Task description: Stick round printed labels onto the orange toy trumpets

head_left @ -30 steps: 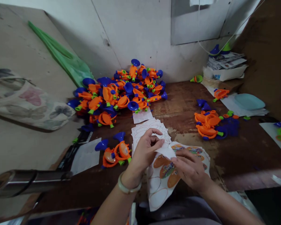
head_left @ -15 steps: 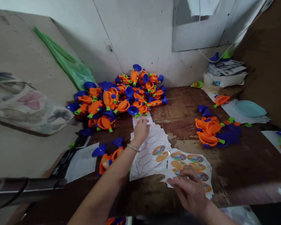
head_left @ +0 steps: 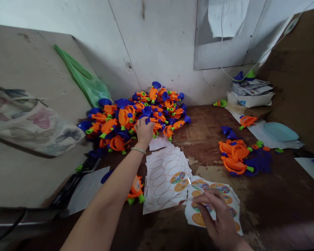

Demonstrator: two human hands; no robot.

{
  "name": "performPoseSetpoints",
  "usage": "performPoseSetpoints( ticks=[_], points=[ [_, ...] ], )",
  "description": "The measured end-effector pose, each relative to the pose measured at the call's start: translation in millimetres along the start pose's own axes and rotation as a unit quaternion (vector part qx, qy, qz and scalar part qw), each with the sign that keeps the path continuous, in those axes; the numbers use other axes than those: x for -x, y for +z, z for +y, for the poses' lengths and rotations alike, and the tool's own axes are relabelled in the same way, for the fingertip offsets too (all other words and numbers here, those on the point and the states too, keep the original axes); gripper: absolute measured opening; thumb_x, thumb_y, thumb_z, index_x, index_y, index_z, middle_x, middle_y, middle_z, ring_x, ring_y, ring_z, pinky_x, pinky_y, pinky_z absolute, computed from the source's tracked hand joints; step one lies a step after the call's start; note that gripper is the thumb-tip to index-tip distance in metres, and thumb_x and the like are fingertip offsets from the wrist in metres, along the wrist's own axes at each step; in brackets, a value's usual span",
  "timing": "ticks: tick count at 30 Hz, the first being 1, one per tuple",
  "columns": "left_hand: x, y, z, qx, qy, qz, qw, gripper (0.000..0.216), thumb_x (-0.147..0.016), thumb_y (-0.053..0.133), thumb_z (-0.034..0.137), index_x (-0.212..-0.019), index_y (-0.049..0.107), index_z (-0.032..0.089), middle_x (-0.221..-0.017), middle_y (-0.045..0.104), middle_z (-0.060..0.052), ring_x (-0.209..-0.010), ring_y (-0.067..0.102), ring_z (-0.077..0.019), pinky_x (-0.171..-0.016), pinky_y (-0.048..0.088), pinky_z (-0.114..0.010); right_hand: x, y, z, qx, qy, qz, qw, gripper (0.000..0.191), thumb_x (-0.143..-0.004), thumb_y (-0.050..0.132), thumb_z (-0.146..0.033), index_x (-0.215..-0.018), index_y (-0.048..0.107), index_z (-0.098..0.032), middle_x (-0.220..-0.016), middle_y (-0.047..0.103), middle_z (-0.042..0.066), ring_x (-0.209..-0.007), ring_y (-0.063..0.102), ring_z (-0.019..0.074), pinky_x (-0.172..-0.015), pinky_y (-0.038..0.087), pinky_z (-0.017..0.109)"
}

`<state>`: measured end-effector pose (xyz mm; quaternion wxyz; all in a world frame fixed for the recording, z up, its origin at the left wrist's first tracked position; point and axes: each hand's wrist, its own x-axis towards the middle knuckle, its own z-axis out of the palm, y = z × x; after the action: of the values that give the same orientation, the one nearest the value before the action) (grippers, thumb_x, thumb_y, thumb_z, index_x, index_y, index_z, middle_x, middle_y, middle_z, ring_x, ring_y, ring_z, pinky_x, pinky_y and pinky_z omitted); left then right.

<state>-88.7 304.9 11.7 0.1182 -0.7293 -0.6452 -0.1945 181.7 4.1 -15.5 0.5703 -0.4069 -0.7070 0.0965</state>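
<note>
My left hand [head_left: 143,130] reaches far forward into a big heap of orange, blue and green toy trumpets [head_left: 125,115] and closes on one at the heap's front edge. My right hand [head_left: 218,219] stays near me on a stack of printed oval sticker sheets [head_left: 225,195], fingers pinched at a sticker. Beside it lies a pile of used sheets [head_left: 164,176] with empty oval outlines and two stickers left. An orange toy [head_left: 136,188] lies under my left forearm.
A smaller group of orange and blue toys [head_left: 235,157] sits at the right on the dark wooden table [head_left: 277,188]. A floral bag [head_left: 31,122] and green plastic bag [head_left: 86,83] lean at the left. Papers and a box [head_left: 251,94] stand at the back right.
My left hand let go of the sheet and stretched forward from the sticker sheets into the toy heap. The sheet was laid on the table. My right hand stayed on the printed stack.
</note>
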Motion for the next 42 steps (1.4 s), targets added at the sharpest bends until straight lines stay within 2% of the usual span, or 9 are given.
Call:
performPoseSetpoints(
  ticks=[7, 13, 21, 25, 28, 31, 34, 38, 42],
  points=[
    [21, 1, -10, 0.027, 0.049, -0.042, 0.998, 0.032, -0.102, 0.077, 0.028, -0.132, 0.072, 0.018, -0.152, 0.065, -0.013, -0.139, 0.062, -0.0337, -0.116, 0.054, -0.058, -2, 7, 5, -0.049, 0.126, 0.062, 0.989, 0.041, -0.111, 0.062, -0.025, -0.151, 0.055, -0.030, -0.101, 0.083, 0.003, -0.093, 0.081, 0.0239, -0.083, 0.066, 0.038],
    [29, 14, 0, 0.098, 0.043, -0.063, 0.992, 0.037, -0.105, 0.075, 0.034, -0.138, 0.069, 0.020, -0.152, 0.064, -0.014, -0.130, 0.069, -0.0313, -0.107, 0.062, -0.054, 10, 14, 1, -0.052, 0.126, 0.050, 0.989, 0.046, -0.111, 0.063, -0.027, -0.155, 0.052, -0.033, -0.111, 0.081, 0.004, -0.101, 0.078, 0.0231, -0.085, 0.064, 0.035],
    [39, -11, 6, 0.282, -0.009, 0.009, 0.959, 0.031, -0.104, 0.074, 0.043, -0.122, 0.074, 0.017, -0.133, 0.074, -0.013, -0.121, 0.072, -0.0288, -0.107, 0.060, -0.052, 0, 9, 6, -0.077, 0.165, 0.108, 0.977, 0.059, -0.108, 0.066, -0.022, -0.161, 0.043, -0.034, -0.130, 0.074, 0.008, -0.103, 0.073, 0.0200, -0.087, 0.062, 0.033],
    [86, -45, 21, 0.391, -0.056, 0.031, 0.918, 0.041, -0.100, 0.067, 0.057, -0.110, 0.076, 0.018, -0.109, 0.079, -0.012, -0.098, 0.074, -0.0263, -0.090, 0.061, -0.040, -13, -2, 21, -0.059, 0.125, 0.149, 0.979, 0.075, -0.106, 0.065, -0.019, -0.170, 0.032, -0.038, -0.148, 0.063, 0.011, -0.131, 0.067, 0.0244, -0.098, 0.063, 0.041],
    [140, -73, 48, 0.472, -0.071, -0.016, 0.878, 0.044, -0.095, 0.069, 0.061, -0.102, 0.078, 0.019, -0.094, 0.079, -0.007, -0.080, 0.070, -0.0214, -0.072, 0.056, -0.031, -22, -9, 26, -0.030, 0.071, 0.129, 0.989, 0.095, -0.102, 0.072, -0.021, -0.176, 0.016, -0.043, -0.167, 0.049, 0.013, -0.152, 0.055, 0.0306, -0.112, 0.059, 0.055],
    [186, -94, 84, 0.539, -0.069, -0.094, 0.834, 0.042, -0.088, 0.079, 0.058, -0.073, 0.071, 0.019, -0.065, 0.065, 0.000, -0.061, 0.057, -0.0156, -0.058, 0.045, -0.026, -27, -5, 18, -0.009, 0.051, 0.035, 0.998, 0.103, -0.092, 0.088, -0.032, -0.175, 0.026, -0.038, -0.173, 0.043, 0.017, -0.162, 0.044, 0.0422, -0.122, 0.050, 0.071],
    [209, -106, 110, 0.600, -0.065, -0.158, 0.781, 0.053, -0.089, 0.082, 0.061, -0.062, 0.065, 0.019, -0.056, 0.056, 0.002, -0.054, 0.049, -0.0126, -0.052, 0.039, -0.024, -31, 5, 6, -0.068, 0.044, -0.107, 0.991, 0.099, -0.093, 0.087, -0.033, -0.173, 0.030, -0.039, -0.174, 0.044, 0.018, -0.150, 0.060, 0.0403, -0.112, 0.062, 0.064],
    [217, -105, 111, 0.675, -0.067, -0.189, 0.710, 0.064, -0.091, 0.073, 0.079, -0.075, 0.077, 0.018, -0.066, 0.069, -0.005, -0.061, 0.061, -0.0165, -0.059, 0.052, -0.027, -41, 9, -1, -0.178, 0.125, -0.075, 0.973, 0.110, -0.098, 0.083, -0.032, -0.177, 0.009, -0.048, -0.184, 0.026, 0.019, -0.121, 0.079, 0.0274, -0.097, 0.071, 0.048],
    [237, -83, 108, 0.734, -0.046, -0.175, 0.655, 0.063, -0.089, 0.081, 0.073, -0.132, 0.080, 0.027, -0.132, 0.080, -0.017, -0.112, 0.080, -0.0325, -0.091, 0.067, -0.043, -52, 8, -2, -0.290, 0.274, 0.074, 0.914, 0.107, -0.098, 0.083, -0.041, -0.173, 0.009, -0.057, -0.187, 0.018, 0.015, -0.114, 0.081, 0.0240, -0.083, 0.074, 0.041]
  ],
)
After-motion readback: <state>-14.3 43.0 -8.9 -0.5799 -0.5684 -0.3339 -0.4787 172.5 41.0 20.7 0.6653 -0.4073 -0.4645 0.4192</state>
